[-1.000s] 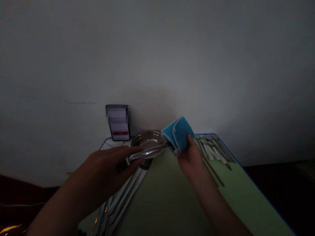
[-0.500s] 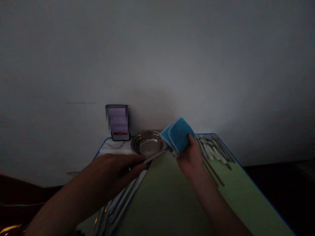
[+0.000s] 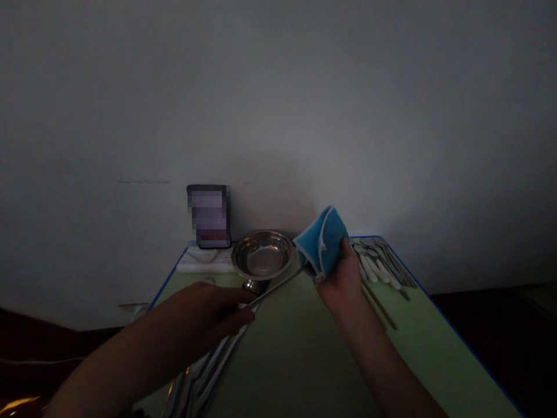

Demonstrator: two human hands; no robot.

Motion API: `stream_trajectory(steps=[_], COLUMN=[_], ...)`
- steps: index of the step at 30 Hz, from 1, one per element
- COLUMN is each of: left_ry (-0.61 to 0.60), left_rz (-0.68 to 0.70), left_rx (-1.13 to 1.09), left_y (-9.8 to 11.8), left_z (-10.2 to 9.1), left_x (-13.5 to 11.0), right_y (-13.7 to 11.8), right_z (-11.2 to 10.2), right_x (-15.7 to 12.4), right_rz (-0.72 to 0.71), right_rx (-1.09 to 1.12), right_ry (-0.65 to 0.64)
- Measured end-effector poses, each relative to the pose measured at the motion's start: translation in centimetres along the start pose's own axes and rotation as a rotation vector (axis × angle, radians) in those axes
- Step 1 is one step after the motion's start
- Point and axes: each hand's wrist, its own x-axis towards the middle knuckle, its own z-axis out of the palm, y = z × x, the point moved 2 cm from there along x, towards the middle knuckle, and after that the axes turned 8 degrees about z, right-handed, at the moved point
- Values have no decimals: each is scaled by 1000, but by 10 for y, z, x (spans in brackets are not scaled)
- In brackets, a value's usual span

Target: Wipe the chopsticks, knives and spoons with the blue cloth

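My left hand (image 3: 226,310) pinches one end of a slim metal utensil (image 3: 278,285) between thumb and fingers. Its other end runs into a folded blue cloth (image 3: 333,241), so I cannot see what kind of utensil it is. The cloth, edged in white, is gripped by my right hand (image 3: 342,278) with the thumb on top. Just behind the utensil stands a round, shiny metal bowl (image 3: 264,258). Below my left hand lie several long metal utensils (image 3: 213,368), partly covered by the hand and forearm.
Brown chopsticks (image 3: 379,305) lie right of my right wrist. Beyond them are several pieces of cutlery with white handles (image 3: 380,270) and metal ones (image 3: 395,261). A phone (image 3: 211,217) leans on the wall at the back left of the green, blue-edged table (image 3: 296,360).
My right hand and the cloth have shifted slightly right, and the cloth has turned. My left hand has dropped a little, leaving more of the thin utensil showing between the hands.
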Motion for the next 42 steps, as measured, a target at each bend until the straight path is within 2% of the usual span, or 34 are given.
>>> stream_trajectory(steps=[4,11,18,25,42], left_ry=[-113,-105,-192,-176,-146], left_rz=[-51,-69,-136,-142,-130], left_rx=[-15,43,100,112,159], left_y=[-4,-5,-6,-11,-15], left_z=[2,5,8,11,14], left_x=[4,4,5,5,1], right_y=[-1,-1,7,8,8], right_z=[1,1,-1,-1,-2], right_x=[-3,-6,0,4,4], right_rz=[-5,-26,33,-6,19], right_rx=[-2,-44,-7,10,26], right_ry=[-25,-4,33,25,16])
